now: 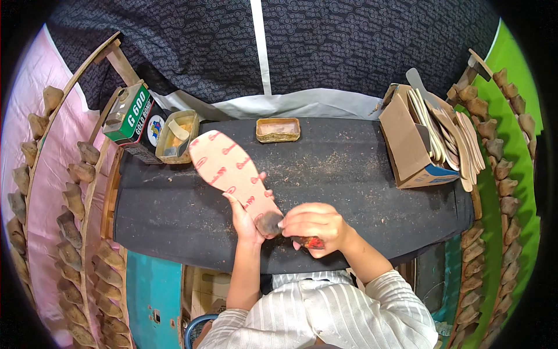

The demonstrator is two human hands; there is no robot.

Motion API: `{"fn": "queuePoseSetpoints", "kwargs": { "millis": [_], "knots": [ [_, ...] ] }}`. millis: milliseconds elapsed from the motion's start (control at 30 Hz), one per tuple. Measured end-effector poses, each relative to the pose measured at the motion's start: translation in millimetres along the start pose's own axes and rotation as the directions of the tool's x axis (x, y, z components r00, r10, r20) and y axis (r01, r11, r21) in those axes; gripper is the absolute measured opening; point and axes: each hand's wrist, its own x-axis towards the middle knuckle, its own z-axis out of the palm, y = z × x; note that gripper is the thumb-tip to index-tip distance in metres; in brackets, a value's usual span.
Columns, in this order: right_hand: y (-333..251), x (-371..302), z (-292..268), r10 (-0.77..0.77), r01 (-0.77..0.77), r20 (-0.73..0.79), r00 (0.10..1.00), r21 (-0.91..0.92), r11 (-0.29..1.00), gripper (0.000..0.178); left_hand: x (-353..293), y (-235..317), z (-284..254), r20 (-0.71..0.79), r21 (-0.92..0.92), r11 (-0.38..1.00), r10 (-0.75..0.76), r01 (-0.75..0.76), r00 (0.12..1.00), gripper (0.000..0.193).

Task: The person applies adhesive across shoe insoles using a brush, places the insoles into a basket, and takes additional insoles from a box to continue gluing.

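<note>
one insole-shaped board (224, 166), pale tan with red print, long and flat; located above the near middle part of the black-covered surface (349, 215), held aslant, broad end away from the person, narrow end toward the body. left hand (244, 218): fingers closed on the board near its narrow end, thumb on the upper face, fingertips showing along the opposite edge. right hand (317, 227): fingers closed on a small tool (313, 242) with a red and dark handle, close against the narrow end; working tip hidden, kind uncertain. one dark patch (268, 222) at that narrow end; whether a coating, a separate piece or part of the tool, cannot tell. condition of work, by judgement: under way, at the narrow end only; board outline whole and already shaped; the broad end and middle show print and no visible working, so anything due there seems left to do. adjacent stock: one cardboard box (401, 139) with sole-shaped pieces (447, 136) standing in it, apparently unworked; whether any are finished, not shown. also on the surface: one green-and-black can (129, 114), one yellowish tub (174, 159), one shallow dish (278, 138), scattered pale shavings (337, 163).
</note>
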Motion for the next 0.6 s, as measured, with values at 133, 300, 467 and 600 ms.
{"fn": "queuePoseSetpoints", "kwargs": {
  "millis": [133, 300, 467, 600],
  "knots": [
    [5.2, 12.9, -4.4, -0.068, 0.047, -0.106, 0.992, -0.189, 0.981, 0.035, -10.4, -6.3, 23.1, -0.061, 0.052, 0.994, -0.089, 0.092, 0.994, 0.074],
    [-3.7, 6.0, 4.5, -0.108, 0.103, -0.031, 0.994, -0.140, 0.985, 0.027, -3.8, -3.9, -0.1, 0.097, -0.019, 0.996, -0.089, 0.091, 0.991, 0.069],
    [-13.1, -1.3, 5.1, -0.043, 0.050, 0.073, 0.996, -0.089, 0.995, 0.030, -4.0, -2.3, 3.8, 0.018, -0.002, 0.997, -0.077, 0.077, 0.997, 0.073],
    [-4.9, 6.7, -4.4, -0.045, 0.043, -0.012, 0.999, -0.132, 0.990, 0.031, -7.8, -5.6, 6.2, 0.105, 0.044, 0.990, -0.137, 0.133, 0.985, 0.072]
  ]
}}
